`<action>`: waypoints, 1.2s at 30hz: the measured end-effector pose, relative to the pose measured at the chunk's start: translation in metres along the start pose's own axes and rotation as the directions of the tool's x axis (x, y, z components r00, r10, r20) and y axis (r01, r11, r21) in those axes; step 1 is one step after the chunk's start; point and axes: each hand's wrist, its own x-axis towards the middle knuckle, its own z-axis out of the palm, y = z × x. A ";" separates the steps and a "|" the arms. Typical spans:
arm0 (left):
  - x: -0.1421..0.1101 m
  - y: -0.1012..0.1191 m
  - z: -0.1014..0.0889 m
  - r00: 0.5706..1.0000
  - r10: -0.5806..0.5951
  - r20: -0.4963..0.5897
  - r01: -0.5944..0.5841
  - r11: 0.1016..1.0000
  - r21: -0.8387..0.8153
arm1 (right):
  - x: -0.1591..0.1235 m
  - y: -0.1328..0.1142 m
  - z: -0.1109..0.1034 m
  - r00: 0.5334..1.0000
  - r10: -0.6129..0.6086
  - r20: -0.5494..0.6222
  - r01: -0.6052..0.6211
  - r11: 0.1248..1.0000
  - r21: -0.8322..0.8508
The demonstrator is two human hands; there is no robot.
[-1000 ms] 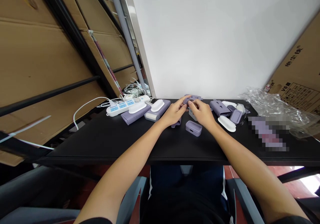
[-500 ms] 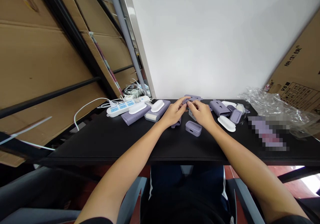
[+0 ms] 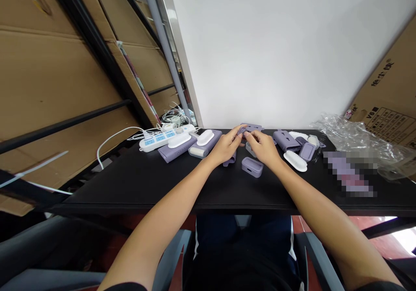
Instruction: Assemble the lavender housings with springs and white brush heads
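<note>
My left hand (image 3: pixel 225 146) and my right hand (image 3: pixel 264 148) meet at the middle back of the black table (image 3: pixel 146 182). Both pinch a small purple plastic part (image 3: pixel 243 130) between their fingertips, held just above the tabletop. A purple oblong case piece (image 3: pixel 252 166) lies right below my right hand. Another purple piece (image 3: pixel 230 160) peeks out from under my left wrist. A flat purple part (image 3: pixel 254 127) lies behind the hands by the wall.
Left of the hands lie purple housings with white lids (image 3: pixel 205 137) and a white power strip (image 3: pixel 162 137) with cables. To the right are more purple and white parts (image 3: pixel 295 160), crumpled clear plastic (image 3: pixel 357 141) and a cardboard box (image 3: pixel 390 105). Cardboard sheets lean at left.
The hands stay in nearly the same spot. The fingertips have drawn slightly closer together around the small purple part.
</note>
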 end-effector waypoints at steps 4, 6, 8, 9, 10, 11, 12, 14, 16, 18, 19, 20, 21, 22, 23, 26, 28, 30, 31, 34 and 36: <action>0.000 -0.001 0.000 0.999 -0.020 -0.030 0.021 1.000 0.016 | 0.000 -0.001 0.000 1.000 -0.001 0.006 0.001 1.000 0.005; 0.001 0.001 0.000 0.999 -0.022 -0.050 0.023 1.000 0.009 | -0.001 -0.002 0.000 1.000 -0.009 0.009 0.009 1.000 0.001; 0.001 0.003 -0.001 0.998 -0.024 -0.063 0.025 1.000 0.003 | -0.002 -0.003 -0.002 0.999 -0.033 0.021 0.033 0.999 -0.004; 0.001 0.004 -0.001 0.998 -0.025 -0.065 0.025 1.000 0.003 | -0.002 -0.004 -0.003 0.998 -0.050 0.033 0.051 0.999 -0.006; 0.001 0.005 -0.002 0.997 -0.025 -0.066 0.026 1.000 0.006 | -0.002 -0.003 -0.005 0.996 -0.069 0.052 0.070 0.998 -0.006; 0.001 0.006 -0.002 0.997 -0.027 -0.067 0.028 1.000 0.014 | -0.002 -0.002 -0.007 0.993 -0.090 0.079 0.090 0.996 -0.001; 0.001 0.007 -0.003 0.997 -0.027 -0.069 0.028 0.999 0.023 | -0.001 -0.001 -0.009 0.988 -0.108 0.106 0.108 0.994 0.012; 0.002 0.008 -0.003 0.998 -0.021 -0.065 0.023 0.999 0.036 | 0.002 0.004 -0.013 0.983 -0.125 0.138 0.118 0.991 0.058; 0.002 0.009 -0.003 0.999 -0.015 -0.043 0.015 1.000 0.020 | 0.006 0.010 -0.016 0.987 -0.108 0.123 0.094 0.989 0.110; 0.003 0.008 -0.003 0.999 -0.024 -0.023 0.023 1.000 -0.015 | 0.010 0.015 -0.017 0.994 -0.078 0.083 0.064 0.986 0.156; 0.004 0.007 -0.003 0.999 -0.035 -0.023 0.034 0.999 -0.037 | 0.011 0.017 -0.018 0.995 -0.069 0.069 0.056 0.984 0.171; 0.005 0.006 -0.003 0.998 -0.049 -0.031 0.047 0.997 -0.063 | 0.012 0.019 -0.018 0.996 -0.065 0.057 0.054 0.982 0.179; 0.006 0.006 -0.003 0.997 -0.065 -0.040 0.061 0.994 -0.093 | 0.013 0.020 -0.019 0.997 -0.063 0.049 0.054 0.983 0.175; 0.007 0.005 -0.003 0.995 -0.083 -0.050 0.076 0.989 -0.125 | 0.013 0.021 -0.019 0.998 -0.058 0.039 0.051 0.986 0.158; 0.007 0.004 -0.003 0.993 -0.102 -0.058 0.092 0.983 -0.159 | 0.013 0.021 -0.019 0.998 -0.048 0.031 0.044 0.990 0.132; 0.009 0.006 -0.005 0.985 -0.163 -0.060 0.142 0.956 -0.255 | 0.012 0.021 -0.019 0.998 -0.052 0.017 0.051 0.996 0.079; 0.009 0.008 -0.005 0.980 -0.193 -0.056 0.167 0.936 -0.310 | 0.013 0.021 -0.018 0.997 -0.083 0.007 0.082 0.994 0.070; 0.009 0.012 -0.005 0.976 -0.213 -0.045 0.185 0.919 -0.348 | 0.013 0.021 -0.015 0.992 -0.128 0.009 0.127 0.989 0.070; 0.008 0.013 -0.005 0.975 -0.219 -0.040 0.190 0.913 -0.361 | 0.013 0.021 -0.014 0.988 -0.153 0.020 0.151 0.986 0.075; 0.008 0.016 -0.004 0.974 -0.222 -0.032 0.193 0.901 -0.390 | 0.011 0.019 -0.009 0.971 -0.228 0.077 0.219 0.970 0.104; 0.007 0.017 -0.003 0.975 -0.221 -0.032 0.190 0.896 -0.401 | 0.009 0.018 -0.007 0.969 -0.228 0.092 0.219 0.970 0.102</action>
